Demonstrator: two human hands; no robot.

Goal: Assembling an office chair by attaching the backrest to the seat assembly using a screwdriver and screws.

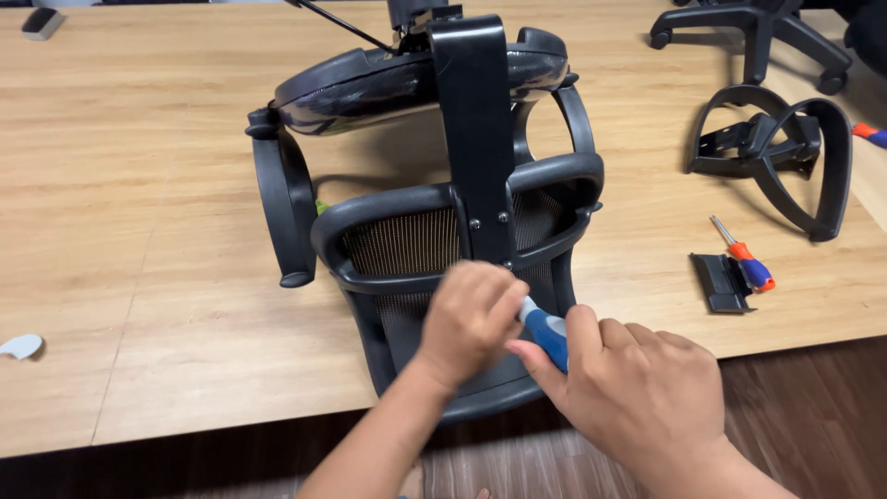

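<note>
A black office chair [434, 139] lies on the wooden table [139, 231], its mesh backrest toward me and the seat at the back. A black spine bar [476, 139] runs down the backrest, with screws near its lower end. My right hand [637, 388] grips the blue and white handle of a screwdriver [547, 331] aimed at the bar's lower end. My left hand [471, 319] curls over the tool's front part and hides the tip.
A second screwdriver [745, 261] with an orange and blue handle lies at the right beside a small black plastic part [721, 282]. A pair of black armrest loops [776, 152] and a chair base [758, 32] sit at the far right. Dark floor shows beyond the table's near edge.
</note>
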